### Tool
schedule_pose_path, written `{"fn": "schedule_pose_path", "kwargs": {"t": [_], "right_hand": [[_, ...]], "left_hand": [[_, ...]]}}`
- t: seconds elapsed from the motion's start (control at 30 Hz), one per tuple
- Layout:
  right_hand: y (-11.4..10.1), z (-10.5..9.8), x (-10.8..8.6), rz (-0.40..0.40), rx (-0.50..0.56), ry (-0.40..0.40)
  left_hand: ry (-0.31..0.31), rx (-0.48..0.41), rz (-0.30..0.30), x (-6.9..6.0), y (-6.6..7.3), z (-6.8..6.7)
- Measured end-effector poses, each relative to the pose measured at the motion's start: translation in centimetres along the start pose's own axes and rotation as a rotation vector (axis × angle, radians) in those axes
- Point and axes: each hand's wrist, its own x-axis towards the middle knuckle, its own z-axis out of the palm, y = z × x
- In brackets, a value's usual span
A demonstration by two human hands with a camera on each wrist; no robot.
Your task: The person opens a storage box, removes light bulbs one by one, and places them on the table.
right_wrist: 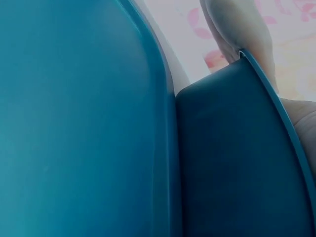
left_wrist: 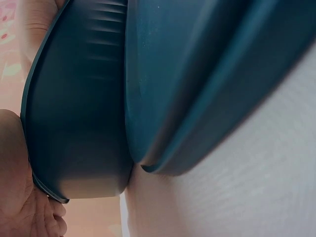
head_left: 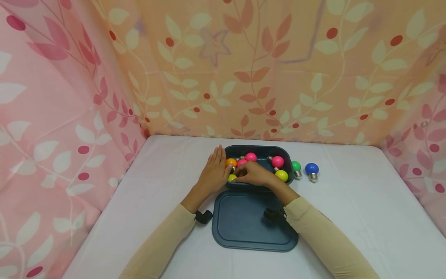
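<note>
A dark blue plastic box (head_left: 266, 149) holds several coloured toy light bulbs. Against its left rim lies my left hand (head_left: 215, 169), fingers straight and pointing away from me. My right hand (head_left: 256, 173) reaches over the near rim, and its curled fingers pinch a yellow bulb (head_left: 232, 178) in the left near corner; the fingers partly hide it. Beside them are an orange bulb (head_left: 231, 162) and pink bulbs (head_left: 251, 157). On the right side of the box are another pink bulb (head_left: 277, 161) and a second yellow bulb (head_left: 281, 176). In the left wrist view, the left hand (left_wrist: 17, 182) touches the box rim.
The box's dark blue lid (head_left: 249, 224) lies flat on the white table (head_left: 355, 201), just in front of the box. Right of the box are a green bulb (head_left: 296, 167) and a blue bulb (head_left: 311, 169). Patterned cloth (head_left: 258, 77) hangs behind and at both sides.
</note>
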Motion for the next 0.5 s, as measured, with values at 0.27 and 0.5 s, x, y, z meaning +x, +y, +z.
{"fn": "schedule_pose_path", "kwargs": {"t": [0.27,0.5], "right_hand": [[0.5,-0.9,-0.8,0.068,0.051,-0.056],[0.9,-1.2,-0.9,0.079,0.102,-0.084]], "left_hand": [[-0.02,0.002,-0.001,0.1,0.1,0.2],[0.013,-0.018,0.004,-0.1,0.1,-0.1]]}}
